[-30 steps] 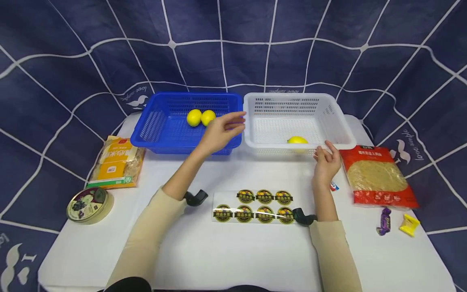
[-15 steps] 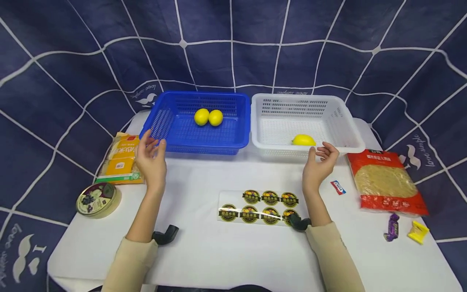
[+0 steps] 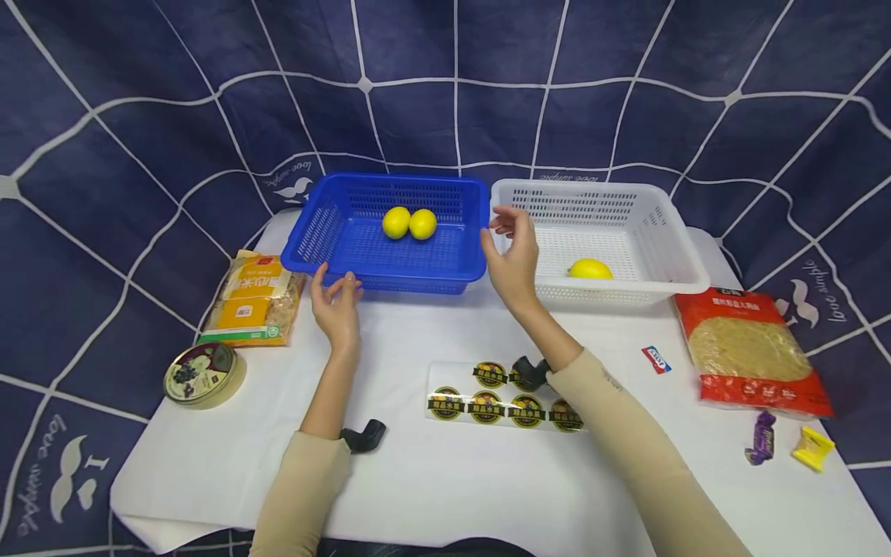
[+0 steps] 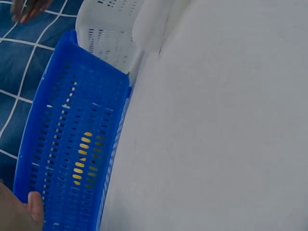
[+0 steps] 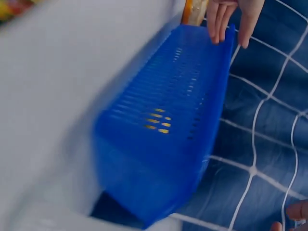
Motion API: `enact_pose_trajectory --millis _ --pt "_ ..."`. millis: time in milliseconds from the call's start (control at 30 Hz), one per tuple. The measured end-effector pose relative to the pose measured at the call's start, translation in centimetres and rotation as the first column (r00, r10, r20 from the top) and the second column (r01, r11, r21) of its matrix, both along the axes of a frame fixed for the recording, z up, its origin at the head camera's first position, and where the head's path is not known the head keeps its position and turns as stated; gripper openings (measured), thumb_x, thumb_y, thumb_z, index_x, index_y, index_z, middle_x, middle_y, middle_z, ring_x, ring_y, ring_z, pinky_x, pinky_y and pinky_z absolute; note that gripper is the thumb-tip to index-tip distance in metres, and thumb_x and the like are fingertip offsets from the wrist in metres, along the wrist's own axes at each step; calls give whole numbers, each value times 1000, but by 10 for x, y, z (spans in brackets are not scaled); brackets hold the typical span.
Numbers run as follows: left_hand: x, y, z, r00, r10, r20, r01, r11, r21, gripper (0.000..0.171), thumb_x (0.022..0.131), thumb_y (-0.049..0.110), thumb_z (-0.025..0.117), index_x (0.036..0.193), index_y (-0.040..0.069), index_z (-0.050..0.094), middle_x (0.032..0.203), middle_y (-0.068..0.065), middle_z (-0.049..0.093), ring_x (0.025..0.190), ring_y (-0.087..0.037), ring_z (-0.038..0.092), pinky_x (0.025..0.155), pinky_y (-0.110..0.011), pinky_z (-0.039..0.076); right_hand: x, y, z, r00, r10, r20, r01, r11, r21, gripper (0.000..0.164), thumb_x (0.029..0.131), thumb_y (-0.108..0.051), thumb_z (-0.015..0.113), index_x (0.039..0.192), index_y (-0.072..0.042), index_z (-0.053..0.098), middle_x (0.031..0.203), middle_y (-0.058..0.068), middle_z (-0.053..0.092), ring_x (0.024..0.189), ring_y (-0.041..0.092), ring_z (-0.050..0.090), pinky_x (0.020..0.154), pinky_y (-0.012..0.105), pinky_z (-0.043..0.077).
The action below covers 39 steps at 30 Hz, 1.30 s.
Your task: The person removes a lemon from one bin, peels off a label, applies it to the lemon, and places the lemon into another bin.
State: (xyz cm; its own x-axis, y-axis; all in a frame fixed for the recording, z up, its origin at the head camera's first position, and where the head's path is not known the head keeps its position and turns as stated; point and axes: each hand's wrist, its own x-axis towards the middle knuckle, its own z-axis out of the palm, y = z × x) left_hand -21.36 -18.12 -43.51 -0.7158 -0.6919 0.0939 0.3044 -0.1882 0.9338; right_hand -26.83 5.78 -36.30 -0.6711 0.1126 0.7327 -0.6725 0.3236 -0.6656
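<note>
My left hand (image 3: 339,313) is at the front left of the blue plastic basket (image 3: 390,275), fingertips right at its rim, fingers loosely bent. In the left wrist view its thumb (image 4: 34,207) overlaps the basket's upper edge. My right hand (image 3: 515,263) hovers by the basket's right end, thumb and fingers apart with nothing between them. Two lemons (image 3: 409,223) lie side by side inside the blue basket. Beside it stands a white basket (image 3: 657,285), partly hidden by the right hand, with one lemon (image 3: 590,269) near its front wall.
A sticker sheet (image 3: 448,374) lies in front, partly under the right forearm. A grain bag (image 3: 250,298) and round tin (image 3: 204,375) stand left. At right are a red noodle bag (image 3: 752,348), a small red-blue packet (image 3: 656,359) and purple (image 3: 763,439) and yellow (image 3: 813,449) wrapped sweets.
My left hand swung from between the baskets to the left, then came back to the blue basket's front left. My right hand left the white basket's front rim and moved left.
</note>
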Motion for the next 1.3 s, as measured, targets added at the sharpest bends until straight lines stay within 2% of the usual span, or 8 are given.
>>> enact_pose_trajectory --millis 167,267,367,467,567,633,1000,1300 --pt "-13 6 -3 995 5 -98 1 998 62 48 84 7 67 127 3 46 76 -6 60 72 -22 64 73 -34 56 -36 -40 33 995 94 19 -96 977 191 36 84 -7 64 117 0 51 99 13 59 92 23 52 83 26 44" --pt "-13 9 1 993 -4 -116 13 997 81 45 83 3 67 123 0 46 69 -7 57 66 -20 64 69 -33 57 -60 -63 51 990 105 93 -131 930 344 42 87 -15 64 124 -4 47 105 11 58 97 22 51 85 21 42" --pt "-11 9 7 992 -13 -125 26 994 104 42 82 0 67 119 1 48 68 -8 56 66 -21 64 70 -32 57 -85 -84 60 982 103 161 -174 832 527 50 88 -24 63 132 -8 42 116 8 54 105 19 49 89 19 39" --pt "-9 6 9 990 -15 -142 32 992 123 42 81 -2 67 119 0 48 68 -9 55 65 -22 64 70 -32 56 -107 -98 57 959 130 251 -267 705 656 58 89 -31 62 138 -11 36 127 7 49 115 18 45 96 21 37" --pt "-8 4 7 987 -20 -157 41 990 137 41 81 -3 67 118 2 49 68 -9 54 65 -21 63 71 -31 56 -126 -105 44 909 149 388 -394 609 688 65 88 -34 62 142 -12 32 138 5 42 125 16 38 104 22 30" --pt "-7 4 5 986 -29 -163 52 989 138 41 81 -4 67 118 2 49 69 -9 54 65 -21 63 70 -31 56 -138 -106 34 878 141 458 -450 573 685 68 87 -34 64 143 -13 31 142 4 39 129 14 35 107 22 27" --pt "-9 8 -1 978 -55 -200 83 987 134 42 81 -4 66 119 -2 48 69 -8 55 66 -21 63 72 -32 56 -176 -94 6 691 126 712 -671 478 566 66 85 -22 68 142 -13 36 146 4 35 134 19 27 111 32 22" --pt "-5 3 -3 978 -57 -202 81 990 113 46 82 -2 66 122 -7 45 71 -9 56 67 -20 63 72 -32 56 -184 -89 -6 634 54 771 -715 420 559 67 83 -22 70 142 -16 38 147 4 33 136 24 23 112 41 19"
